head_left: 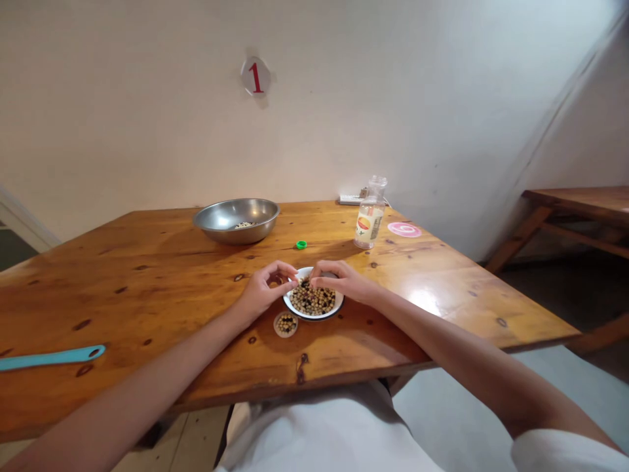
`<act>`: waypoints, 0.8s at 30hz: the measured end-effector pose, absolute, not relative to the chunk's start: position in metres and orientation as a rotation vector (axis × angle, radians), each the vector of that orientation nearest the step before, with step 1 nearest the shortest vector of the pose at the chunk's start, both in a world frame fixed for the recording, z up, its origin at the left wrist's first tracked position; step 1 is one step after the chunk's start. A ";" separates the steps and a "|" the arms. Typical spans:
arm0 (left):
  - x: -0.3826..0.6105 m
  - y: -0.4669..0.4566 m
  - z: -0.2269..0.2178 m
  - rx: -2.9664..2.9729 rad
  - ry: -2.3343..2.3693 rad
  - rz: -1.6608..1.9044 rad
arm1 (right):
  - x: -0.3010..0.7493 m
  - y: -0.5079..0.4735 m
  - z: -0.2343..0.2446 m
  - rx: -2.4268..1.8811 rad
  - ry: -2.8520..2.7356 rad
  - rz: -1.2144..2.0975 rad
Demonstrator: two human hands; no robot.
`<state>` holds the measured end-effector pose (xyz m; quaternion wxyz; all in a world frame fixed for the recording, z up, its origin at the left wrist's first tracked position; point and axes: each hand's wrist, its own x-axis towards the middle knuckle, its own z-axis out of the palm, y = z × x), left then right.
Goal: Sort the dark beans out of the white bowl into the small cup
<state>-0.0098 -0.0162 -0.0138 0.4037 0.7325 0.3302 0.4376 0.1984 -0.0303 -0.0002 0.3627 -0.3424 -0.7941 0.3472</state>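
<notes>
Both of the person's hands meet over a shallow white enamel dish (314, 318) on a varnished pine table (147, 295), seen from the head-worn camera. The left hand (263, 290) comes in from the dish's left side and the right hand (339, 280) from its right. Neither hand is spread flat; the fingers of each curve downward, and the fingertips (295, 284) gather at the far part of the dish, above the beans. Whether they pinch a bean cannot be told from this view. The dish holds a mixed layer of tan and dark beans (313, 301). Just in front of it, a small round clear lid (285, 324) contains a few more beans. Farther back on the table, a stainless steel bowl (236, 219) holds a small pale-and-dark cluster, too small to identify. To its right lie a green bottle cap (301, 244) and an uncapped clear bottle with a yellow-and-white label (371, 213), which stands upright beside a round pink sticker (404, 229). A flat teal utensil handle (52, 358) lies near the table's left edge, well apart from the hands. A power strip (351, 200) sits against the wall at the far edge.
</notes>
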 end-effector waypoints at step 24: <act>-0.012 -0.016 -0.014 2.077 0.863 1.056 | 0.198 -0.028 -0.004 -0.878 -2.104 0.789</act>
